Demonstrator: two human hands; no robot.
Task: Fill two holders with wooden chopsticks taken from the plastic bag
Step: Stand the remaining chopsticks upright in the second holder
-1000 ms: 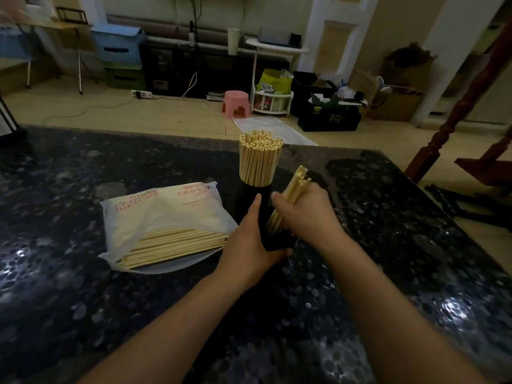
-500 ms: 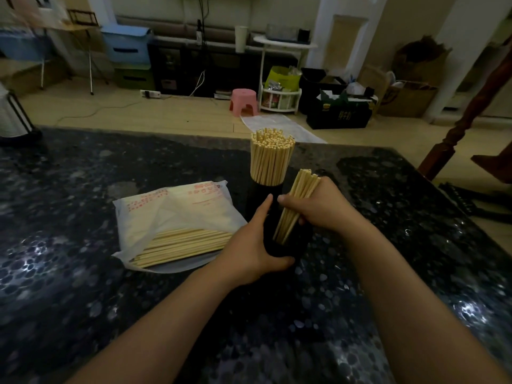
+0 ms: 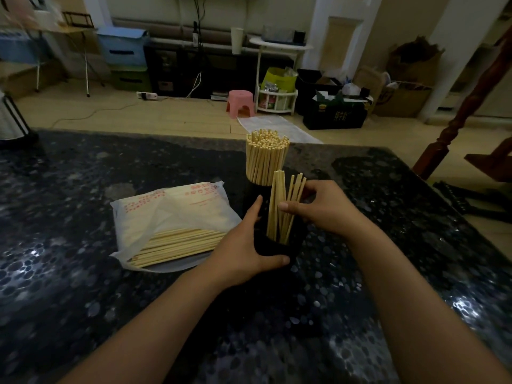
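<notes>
On the dark speckled table a black holder [image 3: 295, 246] stands in front of me, and my left hand [image 3: 243, 250] grips its left side. A small bundle of wooden chopsticks [image 3: 275, 200] stands in it, fanned out at the top. My right hand [image 3: 327, 209] has its thumb in front of the bundle and its fingers behind it. Just behind stands the second holder, packed full of chopsticks [image 3: 266, 159], its dark body mostly hidden. To the left the plastic bag [image 3: 171, 209] lies flat with loose chopsticks [image 3: 180, 243] sticking out of its open end.
The table's far edge [image 3: 166, 133] runs behind the holders, with wooden floor beyond. A dark stand [image 3: 16, 126] sits at the table's far left corner. A wooden post [image 3: 448, 134] rises off the right side.
My right hand has lowered the bundle into the near holder, and the sticks now stand more upright and spread apart. My left hand stays on the holder.
</notes>
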